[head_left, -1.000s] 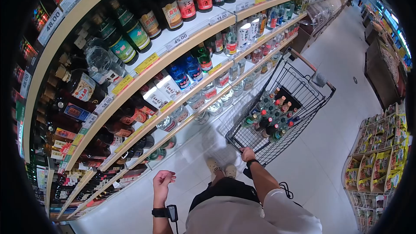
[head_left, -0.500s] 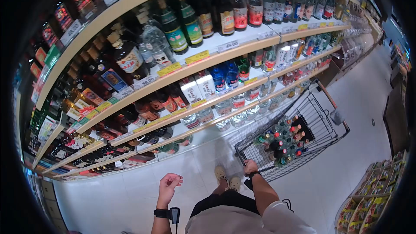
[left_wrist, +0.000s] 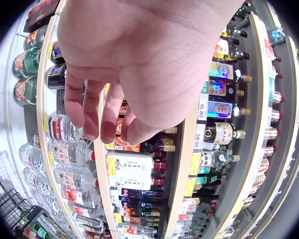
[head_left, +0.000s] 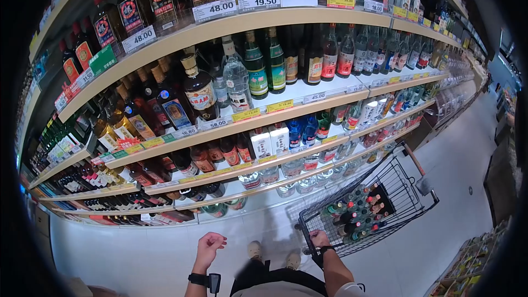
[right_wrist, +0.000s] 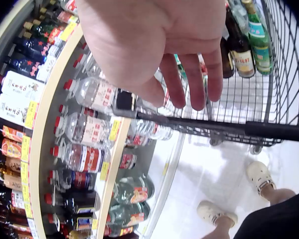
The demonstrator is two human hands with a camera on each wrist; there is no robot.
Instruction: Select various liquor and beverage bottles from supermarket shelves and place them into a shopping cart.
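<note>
My left hand (head_left: 209, 247) hangs in the air before the shelves, fingers loosely bent and holding nothing. In the left wrist view its palm (left_wrist: 139, 64) faces the camera, overlapping the bottle rows behind. My right hand (head_left: 319, 238) is at the near end of a black wire shopping cart (head_left: 404, 171). The right wrist view shows its fingers (right_wrist: 193, 82) extended loosely just above the cart's rim bar (right_wrist: 204, 123), not curled round it. Several bottles (head_left: 357, 214) stand grouped in the cart, among them a green one (right_wrist: 260, 45) and a brown one (right_wrist: 240, 52).
Curved shelves of liquor bottles (head_left: 237, 80) with price tags (head_left: 214, 8) run along the left and front. Large clear jugs (right_wrist: 84, 127) line the lower shelves. Wire racks of packets (head_left: 467, 264) stand at the right. My feet in clogs (head_left: 254, 249) are on the pale floor.
The head view has swung up and left, so upper shelves with dark bottles now show. The cart sits lower and farther right in view. My left hand stays raised and holds nothing.
</note>
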